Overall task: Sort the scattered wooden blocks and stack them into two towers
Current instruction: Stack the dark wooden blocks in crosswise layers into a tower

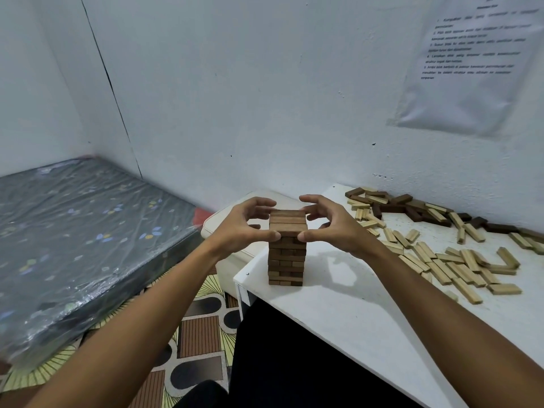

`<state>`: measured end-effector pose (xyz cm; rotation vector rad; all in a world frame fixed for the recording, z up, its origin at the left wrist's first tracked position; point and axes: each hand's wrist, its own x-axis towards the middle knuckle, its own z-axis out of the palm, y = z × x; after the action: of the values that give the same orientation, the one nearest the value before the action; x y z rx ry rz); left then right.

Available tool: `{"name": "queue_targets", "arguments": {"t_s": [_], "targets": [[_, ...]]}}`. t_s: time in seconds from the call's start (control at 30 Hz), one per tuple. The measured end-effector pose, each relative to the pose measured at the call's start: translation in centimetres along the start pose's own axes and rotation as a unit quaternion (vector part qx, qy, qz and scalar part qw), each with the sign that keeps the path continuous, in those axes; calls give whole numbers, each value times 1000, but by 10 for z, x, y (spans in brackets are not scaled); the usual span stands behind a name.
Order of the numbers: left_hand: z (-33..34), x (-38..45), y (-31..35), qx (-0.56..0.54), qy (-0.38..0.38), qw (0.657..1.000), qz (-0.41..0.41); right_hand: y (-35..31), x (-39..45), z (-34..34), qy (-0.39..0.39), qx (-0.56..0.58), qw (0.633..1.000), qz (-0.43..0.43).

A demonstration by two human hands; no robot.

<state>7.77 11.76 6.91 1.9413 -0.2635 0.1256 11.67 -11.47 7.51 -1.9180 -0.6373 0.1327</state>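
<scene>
A tower of dark brown wooden blocks (286,260) stands near the left corner of the white table (347,313). My left hand (244,228) and my right hand (329,223) flank its top layers, thumbs pressing the front edge of the upper blocks and curled fingers reaching round the far side. Several light blocks (459,266) lie scattered on the table to the right. A few dark blocks (412,207) are mixed with light ones along the wall at the back right.
The table's left edge falls off just beside the tower. A cream box (235,260) sits below that edge. A plastic-wrapped mattress (82,231) lies on the patterned floor at left. A printed sheet (471,60) hangs on the wall.
</scene>
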Motion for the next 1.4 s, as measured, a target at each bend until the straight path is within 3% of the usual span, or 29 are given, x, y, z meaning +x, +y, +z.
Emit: {"name": "queue_targets", "arguments": {"t_s": [0.13,0.33,0.53,1.4], "targets": [[8,-4,3,-40,30,999,-16,0,-3,5,35,54,998,13],[46,-13,8,-137,104,981,-86,-14,-14,48,90,198,970,111],[68,-9,13,-206,167,956,-126,-21,-15,68,137,233,956,112],[74,-5,17,-265,177,937,-142,-20,-11,76,150,242,949,139]]}}
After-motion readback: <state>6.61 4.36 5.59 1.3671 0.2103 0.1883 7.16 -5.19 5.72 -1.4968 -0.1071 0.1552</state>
